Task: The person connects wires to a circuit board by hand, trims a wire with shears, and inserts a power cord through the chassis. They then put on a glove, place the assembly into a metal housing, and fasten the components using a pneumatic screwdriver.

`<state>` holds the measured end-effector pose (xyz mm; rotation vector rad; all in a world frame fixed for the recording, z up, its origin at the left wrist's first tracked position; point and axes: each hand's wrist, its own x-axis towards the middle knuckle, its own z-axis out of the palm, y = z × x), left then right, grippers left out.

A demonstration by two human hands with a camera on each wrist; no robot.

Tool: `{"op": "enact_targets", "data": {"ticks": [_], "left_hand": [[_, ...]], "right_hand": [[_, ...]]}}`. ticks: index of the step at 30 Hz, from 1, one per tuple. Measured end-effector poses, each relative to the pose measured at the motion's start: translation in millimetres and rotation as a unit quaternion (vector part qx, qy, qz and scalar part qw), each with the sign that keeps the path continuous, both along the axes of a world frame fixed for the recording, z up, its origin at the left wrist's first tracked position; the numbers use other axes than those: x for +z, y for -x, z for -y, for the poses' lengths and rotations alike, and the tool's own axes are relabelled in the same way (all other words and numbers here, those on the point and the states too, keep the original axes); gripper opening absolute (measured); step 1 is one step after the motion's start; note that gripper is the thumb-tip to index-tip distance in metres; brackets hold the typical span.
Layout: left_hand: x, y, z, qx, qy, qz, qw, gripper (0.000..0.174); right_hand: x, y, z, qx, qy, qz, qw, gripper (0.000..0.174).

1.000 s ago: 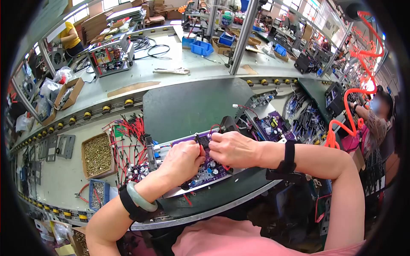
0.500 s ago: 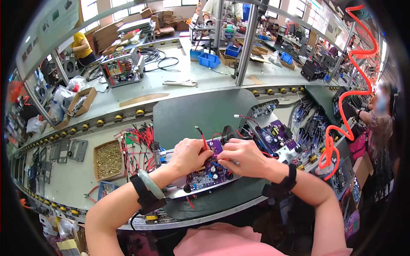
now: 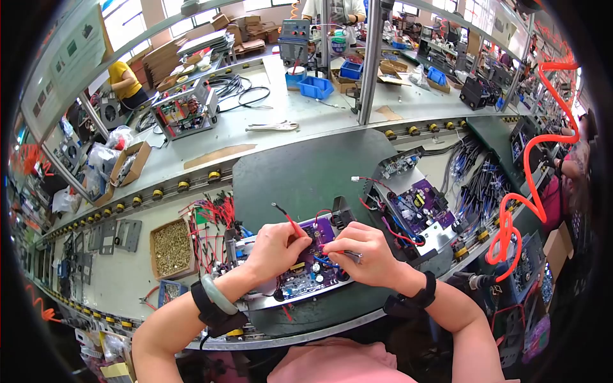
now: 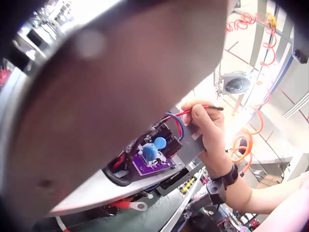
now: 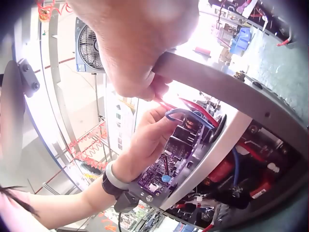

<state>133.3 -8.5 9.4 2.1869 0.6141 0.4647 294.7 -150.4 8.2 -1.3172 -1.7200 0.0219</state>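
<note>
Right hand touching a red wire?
Touching. The left wrist view shows it: the right hand pinches a red wire at the thumb and fingers, with wire visible on both sides of the grip.

Bright windows (image 3: pixel 126 29) — far back, metal post (image 3: pixel 373 64), pale workbench (image 3: pixel 268 108)

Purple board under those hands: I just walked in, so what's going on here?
A person is working over the purple board with both hands. The left hand pinches one red wire, its dark tip sticking up free; the right hand pinches another red wire, its end also loose. A second board sits to the right.
</note>
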Motion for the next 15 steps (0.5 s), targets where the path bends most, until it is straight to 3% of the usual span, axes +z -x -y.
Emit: {"op": "enact_targets", "data": {"ticks": [3, 5, 9, 11, 13, 15], "left_hand": [[-0.1, -0.5, -0.6, -0.015, -0.028, -0.023, 0.999, 0.016], [1.7, -2.0, 0.8, -0.086, -0.192, 0.014, 0.978, 0.018], [16.5, -8.0, 1.2, -0.125, -0.278, -0.070, 0.950, 0.017], [23.0, -9.9, -2.8, -0.139, -0.293, -0.088, 0.942, 0.017], [24.9, -8.7, -4.9, -0.148, -0.233, -0.084, 0.957, 0.018], [7.1, -5.6, -6.0, -0.165, -0.229, -0.050, 0.958, 0.018]], "right_hand": [[-0.9, 0.9, -0.2, 0.000, -0.008, -0.005, 1.000, 0.011], [-1.1, 1.0, -1.9, -0.003, -0.013, -0.007, 1.000, 0.010], [-1.4, 1.8, -0.8, -0.009, -0.025, 0.001, 1.000, 0.011], [-1.9, 2.2, -0.3, -0.013, -0.028, 0.007, 1.000, 0.011], [-3.0, 2.5, 1.3, -0.023, -0.026, 0.003, 0.999, 0.011], [-3.6, 1.5, 0.6, -0.022, -0.026, 0.003, 0.999, 0.012]]}}
